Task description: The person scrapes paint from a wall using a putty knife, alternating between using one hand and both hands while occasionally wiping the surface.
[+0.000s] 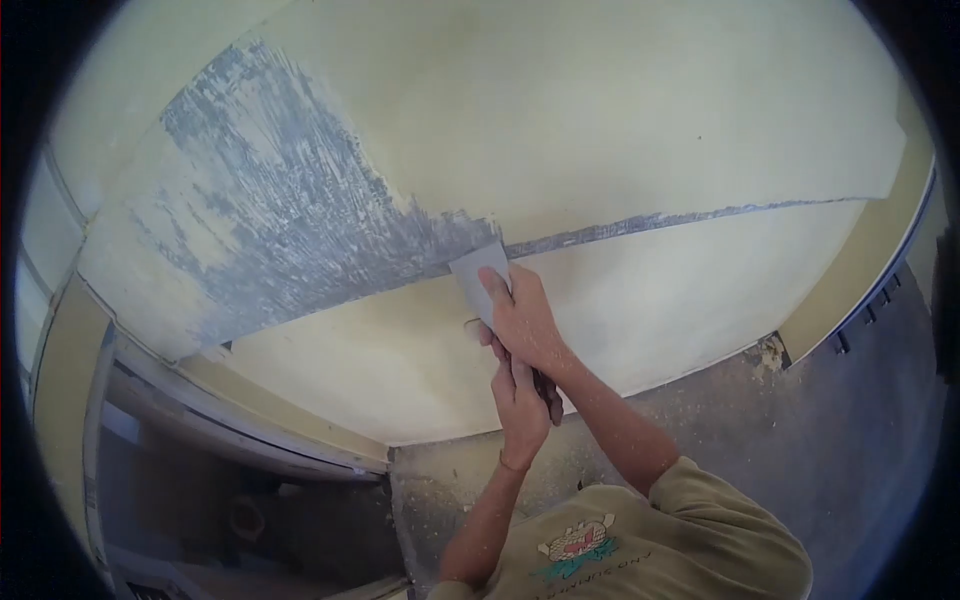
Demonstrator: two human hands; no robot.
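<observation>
A flat grey scraper (pixel 470 275) has its edge against the wall, at the lower border of a rough grey scraped patch (pixel 310 190). My right hand (pixel 525 320) is closed around the scraper, with the thumb lying on its blade. Just below, my left hand (pixel 520 415) is closed on the lower end of the same tool, whose dark handle shows partly between the hands. A narrow grey scraped strip (pixel 640 222) runs from the blade toward the right along the wall.
Pale yellow wall coating (pixel 600 110) surrounds the patch. Flakes and dust lie on the grey floor (pixel 700 430) at the wall's foot. A dark doorway opening (pixel 250 500) is at the lower left, with its frame beside it. A curved edge (pixel 890 270) bounds the wall at right.
</observation>
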